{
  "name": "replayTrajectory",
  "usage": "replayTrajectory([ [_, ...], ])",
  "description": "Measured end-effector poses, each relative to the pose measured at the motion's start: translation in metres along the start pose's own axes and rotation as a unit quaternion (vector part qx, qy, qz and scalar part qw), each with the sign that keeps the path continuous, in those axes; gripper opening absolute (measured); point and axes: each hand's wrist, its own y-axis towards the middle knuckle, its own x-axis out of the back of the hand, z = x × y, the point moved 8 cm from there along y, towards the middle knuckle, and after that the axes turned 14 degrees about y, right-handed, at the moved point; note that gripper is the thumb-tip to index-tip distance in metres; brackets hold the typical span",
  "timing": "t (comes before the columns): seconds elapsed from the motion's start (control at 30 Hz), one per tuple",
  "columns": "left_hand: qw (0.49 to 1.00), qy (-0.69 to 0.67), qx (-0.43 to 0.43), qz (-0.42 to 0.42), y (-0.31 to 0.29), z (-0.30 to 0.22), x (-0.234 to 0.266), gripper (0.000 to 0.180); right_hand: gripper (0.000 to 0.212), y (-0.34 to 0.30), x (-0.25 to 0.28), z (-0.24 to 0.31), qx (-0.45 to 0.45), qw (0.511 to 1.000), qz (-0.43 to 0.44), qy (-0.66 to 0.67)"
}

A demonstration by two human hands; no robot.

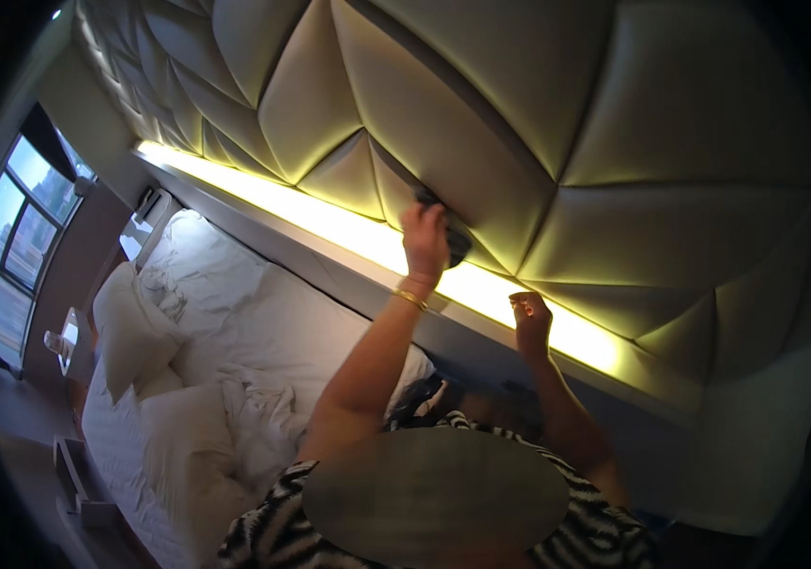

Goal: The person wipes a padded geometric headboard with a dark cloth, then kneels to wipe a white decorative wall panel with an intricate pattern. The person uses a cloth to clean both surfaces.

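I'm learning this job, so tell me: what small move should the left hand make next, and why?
Probably slide the blurred dark item slightly along the padded wall: the left hand appears to hold it against the padding by the lit strip, while the right hand shows nothing clearly held.

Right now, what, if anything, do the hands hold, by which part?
The left hand holds a dark thing, its gripped part too blurred to tell. The right hand is curled, nothing visible in it.
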Motion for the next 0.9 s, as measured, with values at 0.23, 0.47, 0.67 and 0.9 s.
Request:
replayTrajectory([
  [0.23, 0.985, 0.03, 0.12, -0.121, 0.06, 0.003, 0.017, 0.044, 0.011, 0.001, 0.002, 0.003, -0.009, 1.0, -0.008, 0.003],
  [0.47, 0.989, 0.004, 0.136, 0.064, -0.052, -0.067, -0.032, 0.061, 0.014, 0.004, -0.001, -0.002, 0.019, 1.0, -0.002, -0.021],
  [0.67, 0.93, -0.181, 0.225, 0.227, -0.078, -0.089, -0.032, 0.084, 0.023, 0.003, 0.016, -0.015, -0.036, 0.993, -0.066, 0.094],
  [0.9, 0.912, -0.303, 0.258, 0.098, -0.057, -0.087, -0.004, 0.062, 0.032, 0.016, 0.005, 0.063, 0.147, 0.988, 0.02, -0.034],
])
